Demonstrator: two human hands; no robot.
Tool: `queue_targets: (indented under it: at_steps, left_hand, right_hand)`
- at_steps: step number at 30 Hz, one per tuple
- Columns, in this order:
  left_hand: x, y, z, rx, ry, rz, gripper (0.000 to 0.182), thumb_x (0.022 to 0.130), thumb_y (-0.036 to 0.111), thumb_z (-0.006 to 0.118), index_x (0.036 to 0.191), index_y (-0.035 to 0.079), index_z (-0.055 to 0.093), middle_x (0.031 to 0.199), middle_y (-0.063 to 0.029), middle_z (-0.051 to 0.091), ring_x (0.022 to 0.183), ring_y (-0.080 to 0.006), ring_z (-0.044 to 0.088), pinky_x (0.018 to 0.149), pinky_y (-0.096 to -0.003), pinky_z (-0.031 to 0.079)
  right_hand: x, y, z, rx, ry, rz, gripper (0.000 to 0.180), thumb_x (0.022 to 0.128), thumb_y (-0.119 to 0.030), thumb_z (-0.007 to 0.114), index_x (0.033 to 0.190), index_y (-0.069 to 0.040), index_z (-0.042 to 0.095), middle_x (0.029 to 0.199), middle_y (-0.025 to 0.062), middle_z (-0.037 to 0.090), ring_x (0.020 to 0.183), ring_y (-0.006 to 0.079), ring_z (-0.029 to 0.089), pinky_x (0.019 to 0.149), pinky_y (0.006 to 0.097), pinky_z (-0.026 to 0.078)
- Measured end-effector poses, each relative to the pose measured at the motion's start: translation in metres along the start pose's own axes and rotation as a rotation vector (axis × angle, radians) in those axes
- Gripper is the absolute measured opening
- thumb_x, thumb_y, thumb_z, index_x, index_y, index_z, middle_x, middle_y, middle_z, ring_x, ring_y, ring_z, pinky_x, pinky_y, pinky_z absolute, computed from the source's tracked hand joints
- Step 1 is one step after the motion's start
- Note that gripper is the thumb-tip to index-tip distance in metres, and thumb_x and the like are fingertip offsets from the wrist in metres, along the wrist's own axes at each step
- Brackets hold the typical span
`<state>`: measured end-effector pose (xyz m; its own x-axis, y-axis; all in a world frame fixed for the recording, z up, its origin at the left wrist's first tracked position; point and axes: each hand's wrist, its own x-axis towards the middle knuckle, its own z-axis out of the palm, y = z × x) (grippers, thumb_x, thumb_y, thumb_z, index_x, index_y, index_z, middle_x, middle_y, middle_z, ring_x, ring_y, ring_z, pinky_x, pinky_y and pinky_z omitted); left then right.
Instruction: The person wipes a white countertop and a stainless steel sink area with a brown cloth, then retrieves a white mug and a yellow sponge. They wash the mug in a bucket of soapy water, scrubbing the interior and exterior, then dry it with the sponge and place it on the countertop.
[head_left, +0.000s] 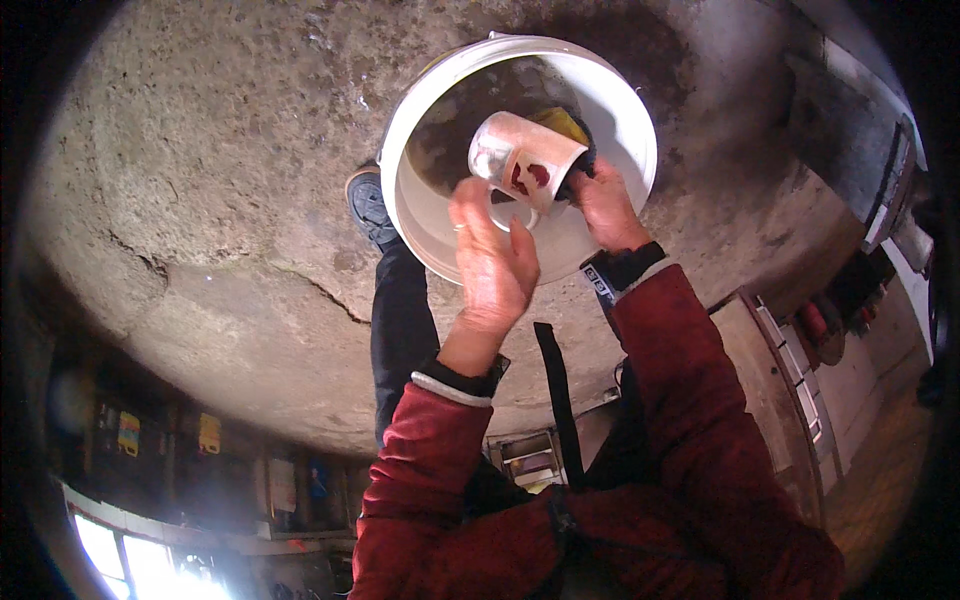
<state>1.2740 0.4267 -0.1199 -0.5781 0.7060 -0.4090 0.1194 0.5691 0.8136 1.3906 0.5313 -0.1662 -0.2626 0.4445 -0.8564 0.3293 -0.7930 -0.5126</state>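
A pale ceramic mug (517, 154) with a red design is tilted over a white plastic bucket (401, 150), its mouth towards the right. My left hand (491, 255) is at the mug's base and handle, with the handle between thumb and fingers. My right hand (607, 206) is at the mouth, its fingers on a dark and yellow sponge-like pad (561, 124). Part of that pad sticks out behind the mug, and its dark part lies against the rim. Murky water (465, 112) is inside the bucket below the mug.
The bucket stands on a rough, cracked concrete floor (225, 225). My shoe (367, 202) is close to the bucket's left side. A dark strap (559, 397) hangs down in front of me. A wooden panel (772, 390) and shelving are at the lower right, and bright windows (142, 562) at the lower left.
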Motion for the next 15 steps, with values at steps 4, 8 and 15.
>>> queue_targets:
  at_steps: [4,8,15]
  left_hand:
    - [0.012,-0.017,0.001,-0.142,-0.174,-0.633,0.061,0.074,0.003,0.056,0.126,-0.005,0.026,0.116,-0.0238,0.046,0.109,-0.0326,0.046,0.093,-0.0393,0.035]
    - [0.016,-0.025,-0.003,-0.537,-0.136,-0.85,0.041,0.08,-0.004,0.046,0.119,-0.003,0.037,0.101,-0.017,0.055,0.09,-0.0225,0.055,0.078,-0.0326,0.044]
    - [0.019,-0.018,-0.009,-1.081,-0.119,-0.97,0.038,0.074,-0.011,0.043,0.11,0.002,0.044,0.076,-0.004,0.051,0.057,-0.0105,0.042,0.048,-0.0227,0.033]
  right_hand:
    - [-0.002,-0.001,0.002,-0.178,-0.053,-0.035,0.028,0.085,-0.005,0.049,0.112,0.002,0.052,0.101,0.0046,0.059,0.091,0.0106,0.052,0.08,0.0246,0.042]
    - [-0.007,-0.019,0.009,-0.129,-0.106,-0.027,0.026,0.084,-0.006,0.051,0.109,0.001,0.054,0.101,0.005,0.06,0.089,0.0114,0.053,0.08,0.0255,0.043]
    - [-0.015,-0.042,0.017,-0.73,-0.01,-0.186,0.029,0.085,-0.021,0.05,0.103,0.001,0.053,0.085,0.0222,0.061,0.078,0.0332,0.06,0.071,0.0345,0.046]
